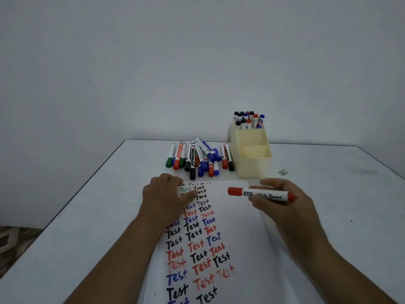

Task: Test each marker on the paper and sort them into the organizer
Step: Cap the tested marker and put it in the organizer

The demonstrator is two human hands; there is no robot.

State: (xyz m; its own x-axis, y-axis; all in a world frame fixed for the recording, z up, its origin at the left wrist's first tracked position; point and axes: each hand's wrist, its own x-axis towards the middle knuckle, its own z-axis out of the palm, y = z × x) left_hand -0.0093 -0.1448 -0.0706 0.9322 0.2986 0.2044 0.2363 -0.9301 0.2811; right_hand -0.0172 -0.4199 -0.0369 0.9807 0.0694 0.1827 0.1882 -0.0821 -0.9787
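Note:
A white paper (pixel 238 242) covered with "Test" written in black, red, blue and green lies on the table in front of me. My left hand (pixel 164 198) rests flat on its upper left part, fingers spread. My right hand (pixel 287 207) holds a capped red whiteboard marker (pixel 260 194) level above the paper's upper right, cap pointing left. A pile of loose markers (pixel 199 156) lies beyond the paper. The cream organizer (pixel 254 165) stands at the right of the pile, with several markers (pixel 248 120) upright in its rear compartment.
The white table (pixel 339 194) ends at a dark edge on the left, with patterned floor (pixel 13 240) below it. A small grey scrap (pixel 282 172) lies right of the organizer. A plain wall rises behind the table.

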